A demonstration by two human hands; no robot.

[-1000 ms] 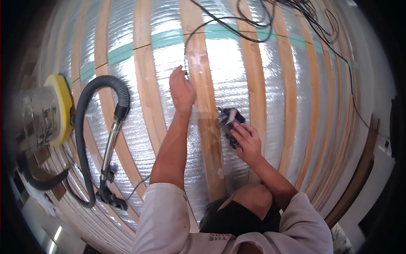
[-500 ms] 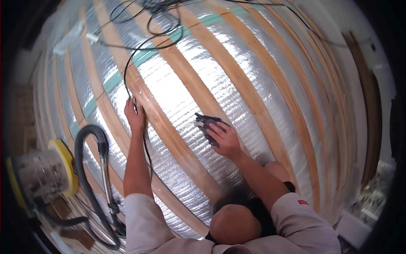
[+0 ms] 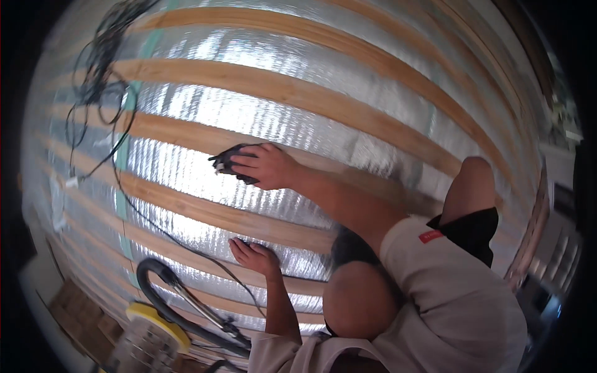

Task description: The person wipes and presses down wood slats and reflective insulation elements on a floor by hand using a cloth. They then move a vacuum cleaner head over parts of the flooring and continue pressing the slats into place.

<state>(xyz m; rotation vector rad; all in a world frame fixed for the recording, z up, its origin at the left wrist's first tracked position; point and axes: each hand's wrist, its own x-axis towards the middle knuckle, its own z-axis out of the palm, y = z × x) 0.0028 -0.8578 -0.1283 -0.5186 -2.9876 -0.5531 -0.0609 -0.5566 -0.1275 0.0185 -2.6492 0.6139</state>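
Observation:
My right hand (image 3: 267, 166) grips a compact dark tool (image 3: 233, 158) with a small pale part, over the silver foil at the edge of a wooden batten (image 3: 174, 132). Nearer me, my left hand (image 3: 254, 255) is curled at the edge of a lower batten (image 3: 292, 235), with something dark at its fingertips that I cannot make out. A black cord (image 3: 163, 231) runs past it on the left. My bare knee (image 3: 354, 298) is bent below the right forearm.
Several battens cross silver foil (image 3: 199, 102) with a green tape strip. Tangled cables (image 3: 102, 74) lie at upper left. A yellow-topped vacuum (image 3: 146, 339) with its hose and metal tube (image 3: 199, 301) is at lower left, beside cardboard boxes (image 3: 81, 311). Mixed objects line the right edge.
My view has turned, so the battens now run crosswise. The tool in my right hand now sits higher and farther left. My left hand, earlier on the cord, is now lower, beside it.

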